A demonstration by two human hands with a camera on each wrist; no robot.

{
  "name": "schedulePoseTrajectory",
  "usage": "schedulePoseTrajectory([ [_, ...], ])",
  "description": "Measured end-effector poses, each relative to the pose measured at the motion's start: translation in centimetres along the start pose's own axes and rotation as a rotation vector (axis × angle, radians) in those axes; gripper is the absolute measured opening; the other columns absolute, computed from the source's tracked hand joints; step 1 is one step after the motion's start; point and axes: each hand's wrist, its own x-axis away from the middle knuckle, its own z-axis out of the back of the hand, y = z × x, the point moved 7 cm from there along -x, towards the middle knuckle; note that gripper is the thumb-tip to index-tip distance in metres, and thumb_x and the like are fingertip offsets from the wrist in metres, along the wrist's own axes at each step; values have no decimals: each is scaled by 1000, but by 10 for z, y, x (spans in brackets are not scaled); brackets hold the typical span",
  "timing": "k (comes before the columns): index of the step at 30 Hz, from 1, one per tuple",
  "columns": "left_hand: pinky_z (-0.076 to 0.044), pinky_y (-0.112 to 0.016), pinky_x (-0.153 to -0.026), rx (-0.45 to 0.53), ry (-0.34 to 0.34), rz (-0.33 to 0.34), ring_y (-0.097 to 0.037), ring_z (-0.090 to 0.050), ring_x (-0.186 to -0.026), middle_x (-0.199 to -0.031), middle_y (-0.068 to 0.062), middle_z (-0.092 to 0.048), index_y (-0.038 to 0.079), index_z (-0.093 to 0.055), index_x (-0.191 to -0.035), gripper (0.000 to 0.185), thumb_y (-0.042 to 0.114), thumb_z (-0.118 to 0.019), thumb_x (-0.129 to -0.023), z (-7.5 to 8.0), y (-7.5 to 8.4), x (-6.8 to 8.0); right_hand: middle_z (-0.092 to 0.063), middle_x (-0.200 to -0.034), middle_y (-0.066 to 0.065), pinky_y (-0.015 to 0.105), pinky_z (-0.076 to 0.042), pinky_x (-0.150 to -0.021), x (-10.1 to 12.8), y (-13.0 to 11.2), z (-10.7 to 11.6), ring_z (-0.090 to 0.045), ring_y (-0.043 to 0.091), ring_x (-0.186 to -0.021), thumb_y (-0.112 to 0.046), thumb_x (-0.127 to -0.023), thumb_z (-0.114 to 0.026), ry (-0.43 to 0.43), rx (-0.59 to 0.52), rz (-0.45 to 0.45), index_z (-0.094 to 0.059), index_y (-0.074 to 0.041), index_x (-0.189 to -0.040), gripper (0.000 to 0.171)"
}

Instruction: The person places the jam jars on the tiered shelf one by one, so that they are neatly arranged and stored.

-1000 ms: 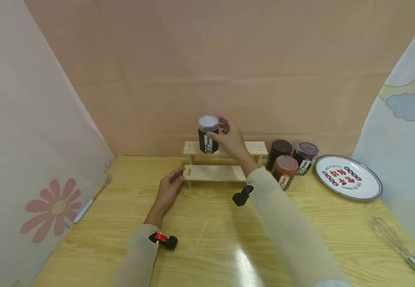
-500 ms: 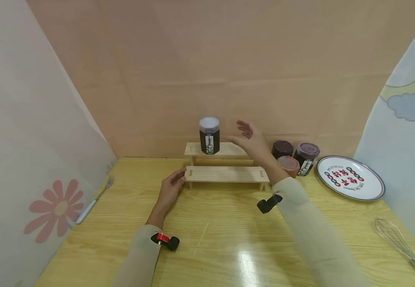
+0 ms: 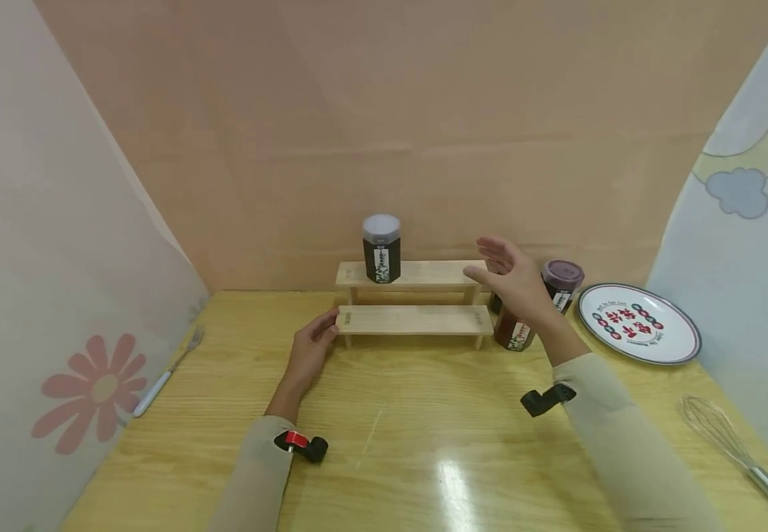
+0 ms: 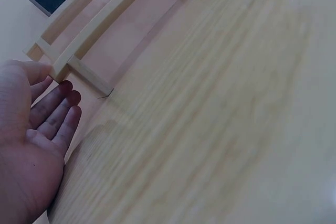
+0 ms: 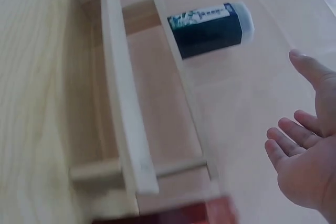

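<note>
A two-step wooden shelf (image 3: 417, 320) stands on the table near the back wall. My left hand (image 3: 312, 347) holds the left end of its lower step; the left wrist view shows the thumb (image 4: 38, 71) against the board's corner. On the upper step, toward its left, a dark jar with a whitish lid (image 3: 381, 250) sits upright. My right hand (image 3: 520, 284) holds nothing, its fingers spread, in front of the jars right of the shelf. It partly hides a reddish-brown jar (image 3: 515, 332), a purple-lidded jar (image 3: 562, 277) and a mostly covered dark jar.
A white plate with red characters (image 3: 630, 347) lies at the right behind a wire whisk (image 3: 723, 432). At the far left lies a fork with a pale handle (image 3: 158, 388). Cloth-like walls border the wooden table (image 3: 410, 414) at the back and sides.
My right hand has let go of the whitish-lidded jar and moved right and down toward the other jars. The jar stays on the upper step. My left hand remains at the shelf's end.
</note>
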Motion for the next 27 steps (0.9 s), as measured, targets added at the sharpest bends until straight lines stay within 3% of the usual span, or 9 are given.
schedulePoseTrajectory([
  [4,-50,-22,-109,0,11,-5,-28,-54,-141,-151,-11,-57,14,-58,-147,41,20,-59,-107,0,3,-1,-43,-164,9,49,-37,-123,15,12,17,-40,30,-152,-37,-95,-76,16,49,-9,-40,-18,-158,74],
  [9,-50,-17,-105,5,23,-6,-27,-54,-141,-151,-11,-58,13,-59,-146,40,17,-58,-107,0,4,0,-44,-162,14,32,-47,-115,34,27,36,-45,33,-148,-34,-95,-77,47,114,-9,-40,-14,-158,76],
  [11,-50,-21,-108,6,24,-5,-27,-53,-142,-151,-12,-58,13,-58,-146,40,18,-58,-107,0,5,0,-44,-161,14,36,-47,-115,40,33,42,-45,35,-147,-35,-94,-77,59,156,-12,-40,-12,-158,78],
  [16,-48,-26,-112,7,24,9,-25,-53,-142,-151,-10,-58,15,-58,-147,40,19,-57,-107,1,4,1,-44,-161,18,64,-37,-117,50,49,54,-38,42,-150,-38,-93,-78,101,225,-24,-39,-8,-158,82],
  [27,-48,-16,-106,8,18,9,-24,-52,-143,-152,-10,-57,16,-58,-147,40,20,-57,-107,1,3,0,-48,-157,21,57,-40,-116,58,79,60,-45,41,-146,-35,-92,-80,137,222,-67,-40,-4,-156,81],
])
